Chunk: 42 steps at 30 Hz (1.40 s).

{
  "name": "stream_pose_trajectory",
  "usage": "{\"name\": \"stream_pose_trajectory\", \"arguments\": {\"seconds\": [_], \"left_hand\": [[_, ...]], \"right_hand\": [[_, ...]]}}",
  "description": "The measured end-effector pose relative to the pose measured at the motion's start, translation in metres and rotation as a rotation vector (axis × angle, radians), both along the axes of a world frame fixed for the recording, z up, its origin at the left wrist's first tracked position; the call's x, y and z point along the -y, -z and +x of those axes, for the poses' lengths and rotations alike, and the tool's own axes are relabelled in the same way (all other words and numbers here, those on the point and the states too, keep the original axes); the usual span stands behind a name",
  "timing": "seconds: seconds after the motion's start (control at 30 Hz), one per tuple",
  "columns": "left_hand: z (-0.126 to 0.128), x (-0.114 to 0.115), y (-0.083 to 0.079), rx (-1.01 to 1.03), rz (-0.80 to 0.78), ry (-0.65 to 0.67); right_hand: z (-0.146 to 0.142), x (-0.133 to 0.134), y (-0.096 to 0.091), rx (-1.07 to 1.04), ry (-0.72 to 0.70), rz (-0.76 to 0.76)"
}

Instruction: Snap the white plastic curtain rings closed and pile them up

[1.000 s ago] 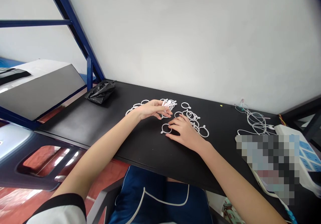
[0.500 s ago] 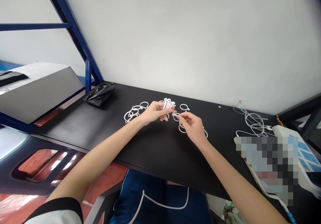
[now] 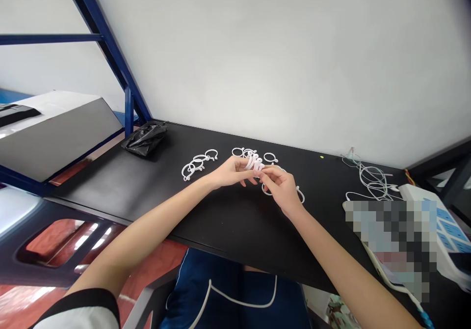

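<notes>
A bundle of white plastic rings (image 3: pixel 254 162) is held just above the matt black bench (image 3: pixel 221 211), near the middle of its length and closer to the far edge. The left hand (image 3: pixel 231 172) and the right hand (image 3: pixel 281 191) are brought together at the bundle, with their fingers almost meeting. The bundle is clamped by the left hand, and its near side is pinched by the right fingertips (image 3: pixel 265 172).

A small cluster of loose white rings (image 3: pixel 193 168) is spread on the bench just left of the left hand. A single white ring (image 3: pixel 270 157) lies beyond the bundle, toward the far edge. Another white ring (image 3: pixel 267 190) is partly hidden under the right hand, and a further white ring (image 3: pixel 300 195) lies just to its right.

A crumpled black plastic bag (image 3: pixel 144 140) is placed at the far edge toward the left end of the bench, against a white wall (image 3: pixel 257 49). A tangle of thin white cable (image 3: pixel 373 181) is lying near the far right corner, beside a white and blue power strip (image 3: pixel 437 221). A pixelated object (image 3: pixel 390 245) near the right end cannot be made out. A blue steel frame (image 3: pixel 106 59) is seen rising beyond the left end.
</notes>
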<state>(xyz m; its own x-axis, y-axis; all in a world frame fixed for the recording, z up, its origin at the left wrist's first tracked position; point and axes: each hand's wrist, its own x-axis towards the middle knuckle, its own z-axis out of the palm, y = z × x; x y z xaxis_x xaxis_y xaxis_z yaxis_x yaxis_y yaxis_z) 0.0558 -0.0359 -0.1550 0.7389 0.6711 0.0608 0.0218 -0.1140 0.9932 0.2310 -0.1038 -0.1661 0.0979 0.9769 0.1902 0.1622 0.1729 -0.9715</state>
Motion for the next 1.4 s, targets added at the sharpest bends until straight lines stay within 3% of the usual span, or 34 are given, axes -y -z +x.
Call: {"name": "stream_pose_trajectory", "arguments": {"seconds": [0.2, 0.43, 0.73, 1.03, 1.4], "left_hand": [[0.001, 0.0, 0.003, 0.042, -0.027, 0.054], [0.0, 0.0, 0.004, 0.083, -0.054, 0.024], [0.005, 0.013, 0.004, 0.026, -0.12, 0.258], [0.006, 0.013, 0.004, -0.043, -0.166, 0.375], [0.002, 0.011, 0.003, -0.085, -0.235, 0.458]], "right_hand": [[0.002, 0.0, 0.0, -0.021, -0.001, 0.023], [0.005, -0.004, 0.003, -0.084, 0.047, 0.028], [-0.002, 0.007, -0.006, 0.001, -0.209, -0.071], [-0.007, 0.012, -0.003, 0.072, -0.165, -0.045], [-0.009, 0.014, -0.008, 0.146, -0.212, -0.05]]}}
